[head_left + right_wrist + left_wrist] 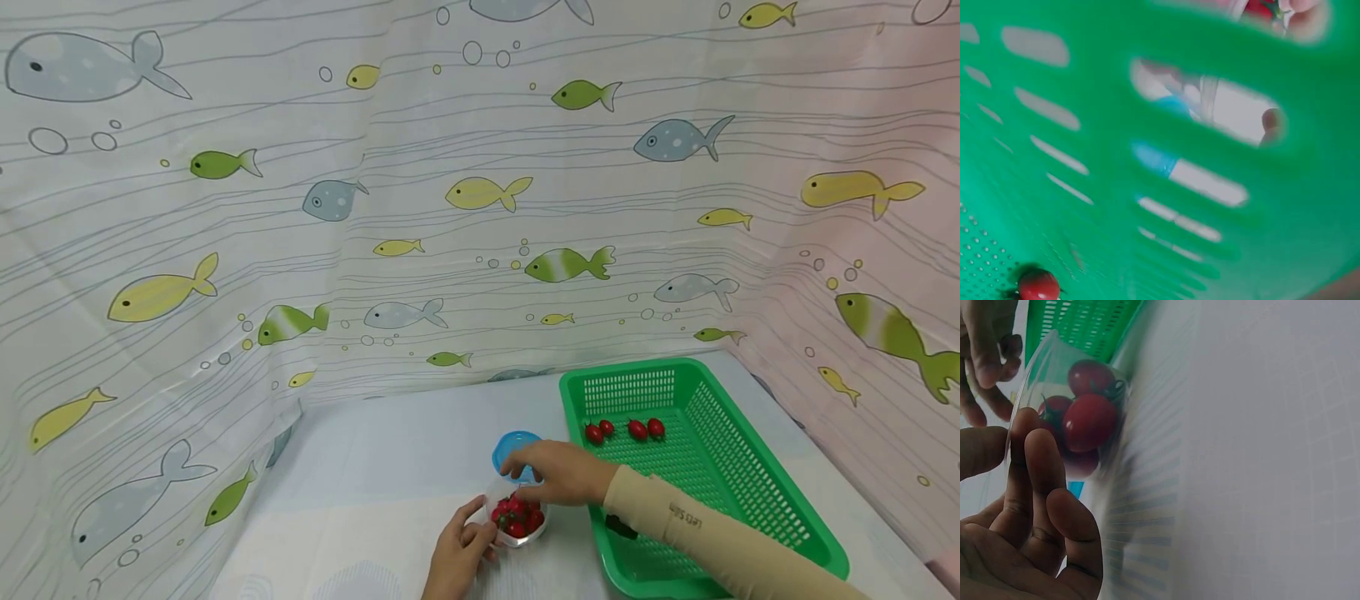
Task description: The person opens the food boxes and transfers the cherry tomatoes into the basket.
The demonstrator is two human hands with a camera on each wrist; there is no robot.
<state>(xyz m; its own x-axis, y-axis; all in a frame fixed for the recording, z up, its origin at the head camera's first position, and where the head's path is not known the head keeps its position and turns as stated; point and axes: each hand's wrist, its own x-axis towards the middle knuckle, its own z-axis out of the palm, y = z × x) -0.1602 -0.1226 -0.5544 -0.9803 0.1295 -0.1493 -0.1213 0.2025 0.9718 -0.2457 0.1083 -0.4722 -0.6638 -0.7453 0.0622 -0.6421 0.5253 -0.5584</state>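
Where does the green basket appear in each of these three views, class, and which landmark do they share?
Head: the green basket is at lower right, partly covered by the sleeve.
Left wrist: part of it shows at the top, left of centre, beyond the clear cup.
Right wrist: its slotted wall fills most of the picture.
Shared landmark: red tomatoes, visible in all three views.

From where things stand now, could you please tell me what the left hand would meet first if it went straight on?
The clear cup of tomatoes: the left hand has its thumb and fingertips at the rim, so it would likely push the cup at once; depth beyond is unclear.
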